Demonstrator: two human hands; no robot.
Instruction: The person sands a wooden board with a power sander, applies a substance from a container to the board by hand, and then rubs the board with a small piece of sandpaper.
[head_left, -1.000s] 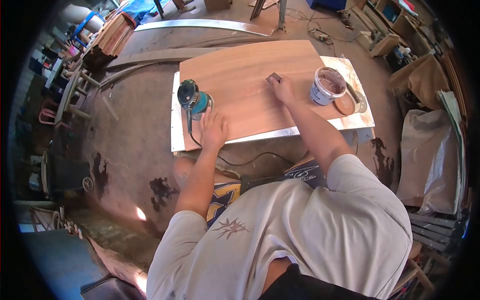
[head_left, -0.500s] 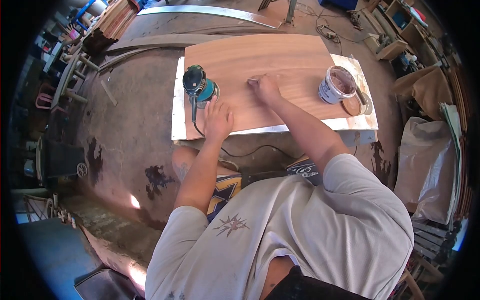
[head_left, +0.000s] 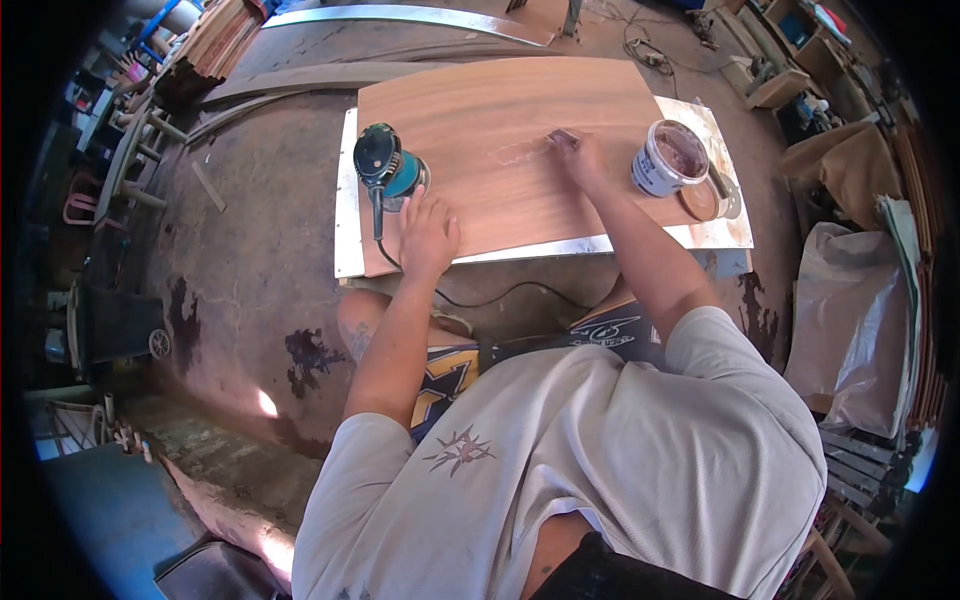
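A reddish-brown wooden panel (head_left: 470, 110) lies flat in front of me. My left hand (head_left: 430, 235) rests on its near left part, fingers stretched out, beside the base of a teal and black sander (head_left: 392, 170). Over the middle right of the panel, my right hand (head_left: 582, 160) pinches a small flat scraper (head_left: 562, 138) whose edge is at the wood. A pale smear (head_left: 520, 153) shows on the surface left of it. To the right stands an open white tub (head_left: 657, 170) of brownish paste, with a round lid (head_left: 702, 200) next to it.
The panel sits on a white board (head_left: 725, 225). From the sander, a black cord (head_left: 515, 293) runs past my knees. Long planks (head_left: 320, 78) and a metal strip (head_left: 420, 18) lie on the floor beyond. Plastic-wrapped sheets (head_left: 845, 320) lean at the right.
My right hand has moved to the right across the panel with the scraper, and the pale smear now shows where it was. My left hand has stayed beside the sander.
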